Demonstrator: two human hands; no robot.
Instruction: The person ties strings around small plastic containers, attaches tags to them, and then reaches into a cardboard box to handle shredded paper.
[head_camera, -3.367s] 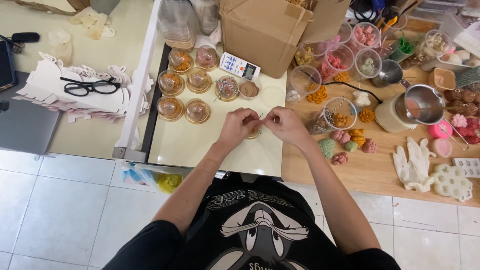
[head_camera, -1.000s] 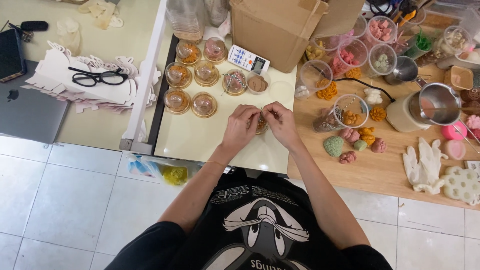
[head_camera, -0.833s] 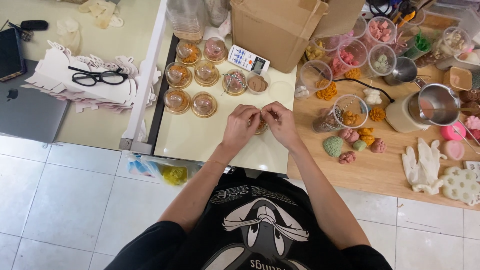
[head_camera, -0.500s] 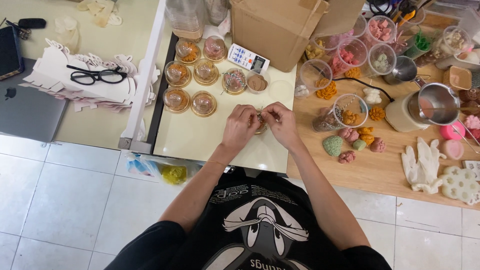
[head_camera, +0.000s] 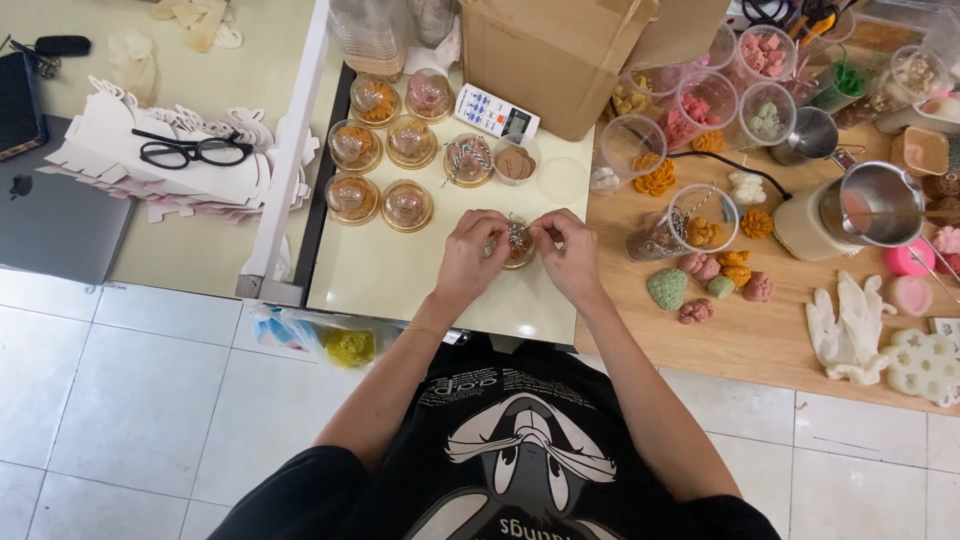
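My left hand (head_camera: 470, 255) and my right hand (head_camera: 567, 258) meet over a small clear dome box (head_camera: 517, 243) on a gold base, standing on the cream table (head_camera: 400, 280). Both hands pinch the ends of a thin twine tied on top of the dome. An orange piece shows inside it; my fingers hide most of the box. Beyond my hands stand several more domed boxes (head_camera: 383, 150), one with a twine bow (head_camera: 468, 160).
A cardboard box (head_camera: 560, 50) stands at the back. To the right, on a wooden board (head_camera: 760, 340), lie plastic cups of coloured shapes (head_camera: 700, 105), loose flower pieces (head_camera: 700, 285), a metal pitcher (head_camera: 880, 205), white gloves (head_camera: 848, 325). Left: glasses (head_camera: 195, 150) on white cards, a laptop (head_camera: 55, 215).
Both hands have stayed on the dome box, with only small finger movements at the twine. The camera has shifted slightly.
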